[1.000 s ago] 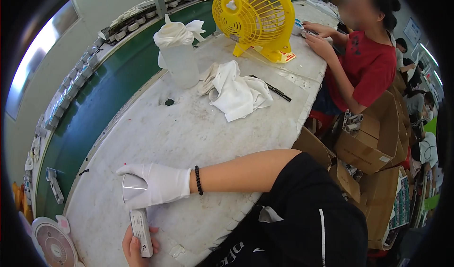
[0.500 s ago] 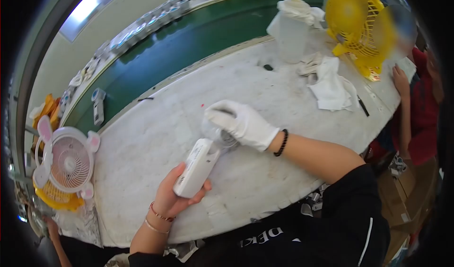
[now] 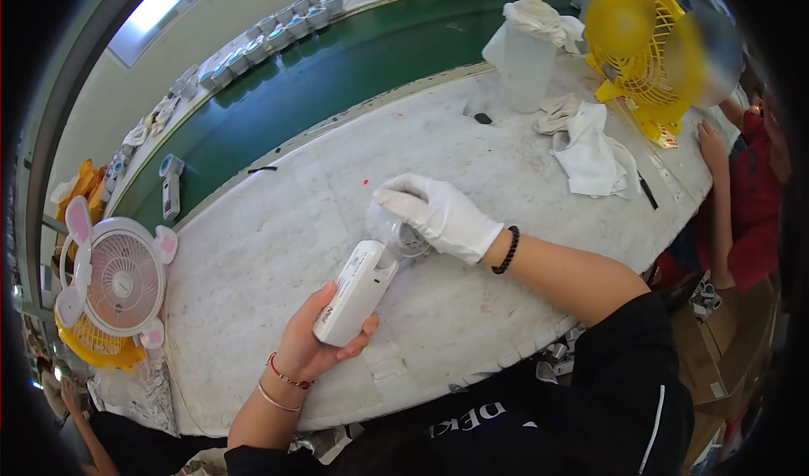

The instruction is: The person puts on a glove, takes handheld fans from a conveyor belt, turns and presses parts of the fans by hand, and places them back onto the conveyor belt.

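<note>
A white rectangular device body (image 3: 354,295) with small print on its side lies in my bare left hand (image 3: 316,337), whose fingers are wrapped round its lower end. My right hand (image 3: 442,215), in a white glove, closes round a clear round part (image 3: 406,238) just beyond the device's upper end. Whether the clear part touches the device I cannot tell. On the tabletop (image 3: 278,265) a small red speck and a thin black strip (image 3: 262,169) lie farther off.
At the left stands a white fan with rabbit ears (image 3: 122,278). Beyond the table runs a green conveyor (image 3: 337,80) with a white device (image 3: 171,187) on it. At the right are a bottle (image 3: 527,67), white cloths (image 3: 590,151), a yellow fan (image 3: 636,54) and a co-worker's arm (image 3: 716,181).
The view has swung left over the last second. The white device has come up off the table in my left hand, and its upper end now sits near the clear part in my right hand.
</note>
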### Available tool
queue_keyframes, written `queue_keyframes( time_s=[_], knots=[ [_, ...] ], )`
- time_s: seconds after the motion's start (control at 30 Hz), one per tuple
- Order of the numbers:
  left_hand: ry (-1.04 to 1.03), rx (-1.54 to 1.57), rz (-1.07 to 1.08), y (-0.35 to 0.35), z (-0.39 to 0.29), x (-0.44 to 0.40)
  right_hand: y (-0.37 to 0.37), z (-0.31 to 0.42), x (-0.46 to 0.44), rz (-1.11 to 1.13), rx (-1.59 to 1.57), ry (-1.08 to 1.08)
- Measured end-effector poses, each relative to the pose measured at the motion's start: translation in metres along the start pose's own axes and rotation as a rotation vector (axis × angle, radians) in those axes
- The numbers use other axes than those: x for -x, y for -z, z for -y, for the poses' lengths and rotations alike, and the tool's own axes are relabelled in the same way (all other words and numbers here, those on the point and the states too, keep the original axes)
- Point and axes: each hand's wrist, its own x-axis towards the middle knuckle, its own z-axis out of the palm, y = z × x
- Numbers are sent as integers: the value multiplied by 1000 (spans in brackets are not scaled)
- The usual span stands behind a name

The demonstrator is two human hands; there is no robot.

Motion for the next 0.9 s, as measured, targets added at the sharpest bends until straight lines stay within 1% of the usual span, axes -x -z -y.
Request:
queue_keyframes(
  time_s=[0.1,0.17,0.23,0.4,0.5,0.63,0.9],
  knots=[
    [-19,-31,-151,-5,2,3,1,3,4,62,-36,-68],
    [-19,30,-189,2,5,7,-2,-11,3,7,129,230],
    [-48,129,-198,-4,4,7,-2,-8,13,-6,244,381],
    [-98,27,-251,-12,7,4,-7,-15,11,-90,415,577],
    [-143,-69,-300,-19,10,4,-4,-4,16,-53,576,463],
    [-205,-190,-325,-22,16,4,-1,-3,15,-28,645,535],
    [-193,-159,-345,-22,14,5,-2,-1,15,-20,648,517]
  ],
)
